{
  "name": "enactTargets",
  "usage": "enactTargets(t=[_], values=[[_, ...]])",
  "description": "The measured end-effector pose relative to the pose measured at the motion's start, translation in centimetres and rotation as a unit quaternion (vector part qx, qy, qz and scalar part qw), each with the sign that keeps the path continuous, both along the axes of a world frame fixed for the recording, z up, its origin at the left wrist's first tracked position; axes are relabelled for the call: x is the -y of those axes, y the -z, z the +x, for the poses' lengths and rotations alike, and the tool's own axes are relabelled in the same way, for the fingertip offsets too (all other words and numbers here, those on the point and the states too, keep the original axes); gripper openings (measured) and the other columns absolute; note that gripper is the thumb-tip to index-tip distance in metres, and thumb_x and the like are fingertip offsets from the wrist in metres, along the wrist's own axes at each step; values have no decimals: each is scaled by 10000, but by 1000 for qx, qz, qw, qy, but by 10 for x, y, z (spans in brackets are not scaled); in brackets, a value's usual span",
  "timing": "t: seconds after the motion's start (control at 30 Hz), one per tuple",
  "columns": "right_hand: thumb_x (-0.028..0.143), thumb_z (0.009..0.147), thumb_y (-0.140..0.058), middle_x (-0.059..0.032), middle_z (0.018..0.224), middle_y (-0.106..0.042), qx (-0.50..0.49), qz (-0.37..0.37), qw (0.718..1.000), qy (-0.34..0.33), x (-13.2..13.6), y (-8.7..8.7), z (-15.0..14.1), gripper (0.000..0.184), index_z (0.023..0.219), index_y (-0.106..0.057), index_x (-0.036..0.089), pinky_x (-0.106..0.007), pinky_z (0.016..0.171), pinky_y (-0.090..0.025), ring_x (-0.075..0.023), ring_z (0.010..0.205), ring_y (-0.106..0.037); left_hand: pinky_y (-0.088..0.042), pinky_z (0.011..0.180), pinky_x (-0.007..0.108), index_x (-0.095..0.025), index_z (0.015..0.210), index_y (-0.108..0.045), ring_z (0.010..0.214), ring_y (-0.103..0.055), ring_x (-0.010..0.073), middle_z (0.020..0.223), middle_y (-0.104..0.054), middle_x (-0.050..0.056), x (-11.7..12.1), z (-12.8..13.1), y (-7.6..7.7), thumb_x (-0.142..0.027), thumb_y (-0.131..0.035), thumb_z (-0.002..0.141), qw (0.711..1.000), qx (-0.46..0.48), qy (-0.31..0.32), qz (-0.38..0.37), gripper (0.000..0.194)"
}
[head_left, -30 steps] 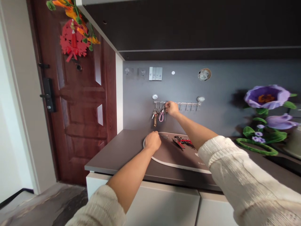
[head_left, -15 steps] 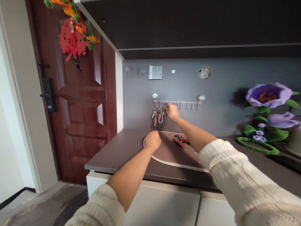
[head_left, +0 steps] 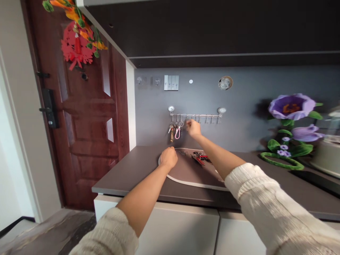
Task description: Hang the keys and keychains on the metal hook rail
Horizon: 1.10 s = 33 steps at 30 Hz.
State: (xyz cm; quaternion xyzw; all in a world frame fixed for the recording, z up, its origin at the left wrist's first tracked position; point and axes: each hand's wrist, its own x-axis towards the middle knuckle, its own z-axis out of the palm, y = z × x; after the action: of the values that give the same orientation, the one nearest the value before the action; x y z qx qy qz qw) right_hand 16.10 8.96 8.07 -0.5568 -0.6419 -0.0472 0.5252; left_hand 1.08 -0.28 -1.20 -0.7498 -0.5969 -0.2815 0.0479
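The right hand is up at the wall, just under the hook rail. Its fingers are pinched together at a hook, but what they pinch is too small to tell. Two bunches of keys hang from the left end of the rail, just beside this hand. One bunch has a pink loop.

The left hand rests on the left edge of the mat, near the back of the counter. It is curled into a loose fist, and I cannot tell if it holds anything. More keys with red tags lie on the mat near the back edge, between the two arms. Purple flowers stand at the right end of the counter.
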Motion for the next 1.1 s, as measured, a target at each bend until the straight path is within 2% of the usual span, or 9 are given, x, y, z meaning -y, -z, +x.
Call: enactTargets(t=[0.17,0.33,0.5,0.63,0.8,0.93,1.1], values=[[102,721,-476,-48,819,-651,-71,-25,997,-21,23,4,2,188,850,-609,131,-251,753,-453,-115,742,-587,-454,797,296,-143,947,-600,934,-608,214,986,-645,128,2,-2,-2,-202,-325,856,1000,14,6,-12,296],[129,711,-517,-51,805,-663,-133,-64,987,-62,45,18,4,145,826,-605,127,-234,721,-452,-110,725,-590,-447,802,307,-143,948,-604,936,-604,219,980,-646,132,1,-3,-2,-219,-322,860,1000,16,11,-16,305],[153,721,-540,-46,779,-669,-129,-109,979,-110,64,36,10,138,841,-606,131,-228,694,-454,-106,705,-592,-436,824,298,-153,954,-608,953,-595,204,997,-642,126,1,-4,-3,-215,-339,853,1000,23,19,-9,294],[153,736,-538,-47,805,-672,-72,-128,985,-94,77,53,14,137,846,-617,132,-226,714,-451,-109,736,-601,-432,827,295,-159,945,-606,946,-594,197,987,-644,117,1,-4,-4,-220,-343,856,999,19,29,-4,284],[135,754,-536,-48,870,-675,68,-147,986,-44,79,71,17,157,876,-633,153,-223,758,-437,-118,795,-607,-425,832,283,-168,928,-603,946,-587,186,985,-642,101,0,-5,-3,-226,-353,859,999,10,43,1,265],[158,773,-530,-68,922,-672,176,-156,972,-26,76,75,16,201,943,-639,161,-238,795,-426,-148,864,-604,-429,811,290,-170,926,-598,927,-584,192,982,-640,94,1,-6,-4,-237,-355,858,999,4,51,5,261],[185,796,-507,-87,1015,-650,236,-170,956,-21,72,78,14,252,1012,-636,169,-247,847,-404,-168,950,-584,-427,795,274,-178,915,-599,900,-583,181,953,-646,78,3,-6,-4,-231,-377,849,998,-3,64,-3,238]])
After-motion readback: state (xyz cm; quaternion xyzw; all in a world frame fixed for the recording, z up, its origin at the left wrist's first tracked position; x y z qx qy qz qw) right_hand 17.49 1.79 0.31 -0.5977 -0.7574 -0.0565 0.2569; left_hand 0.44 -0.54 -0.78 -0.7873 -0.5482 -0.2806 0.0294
